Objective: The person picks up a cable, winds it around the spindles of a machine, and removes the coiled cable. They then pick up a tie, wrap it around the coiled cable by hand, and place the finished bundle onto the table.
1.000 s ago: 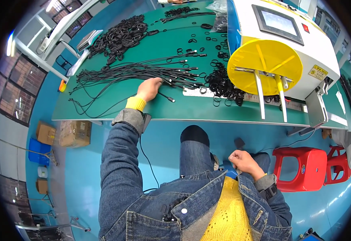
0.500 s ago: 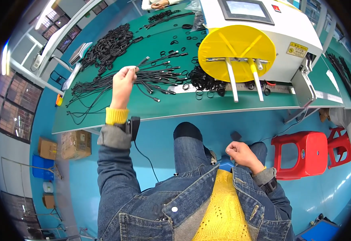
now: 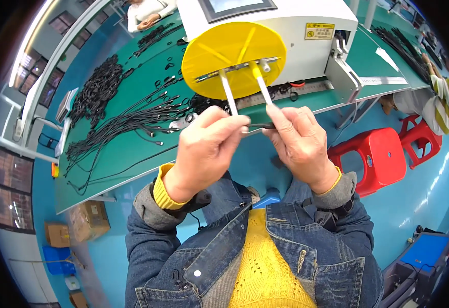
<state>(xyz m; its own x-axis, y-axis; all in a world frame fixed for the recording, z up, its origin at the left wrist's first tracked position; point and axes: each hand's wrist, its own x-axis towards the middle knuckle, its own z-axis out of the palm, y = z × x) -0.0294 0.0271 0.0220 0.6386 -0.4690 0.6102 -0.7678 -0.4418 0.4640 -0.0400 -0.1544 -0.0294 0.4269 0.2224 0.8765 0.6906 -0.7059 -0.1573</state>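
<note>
A thin black cable (image 3: 258, 125) is stretched between my two hands, in front of the yellow disc. My left hand (image 3: 206, 146) pinches it near its tip, and a length trails from this hand across the table to the left. Thumb and fingers of my right hand (image 3: 301, 143) close on the thicker dark end. Just beyond the hands, two rods (image 3: 228, 92), one silver and one partly yellow, stick out of the round yellow disc (image 3: 199, 54) on a white machine (image 3: 296, 33). A bundle of black cables (image 3: 142, 117) with plugs lies left of it on the green table (image 3: 132, 167).
A heap of coiled black cables (image 3: 98, 84) lies farther left, and small black rings sit near the disc. Red stools (image 3: 373, 159) stand at the right. Cardboard boxes (image 3: 88, 220) are on the floor at left. Other people sit at the far side and at right.
My left hand has come from the table toward my body, bringing a cable. My right hand has risen from my lap and taken hold of it. The view has shifted to the right.
</note>
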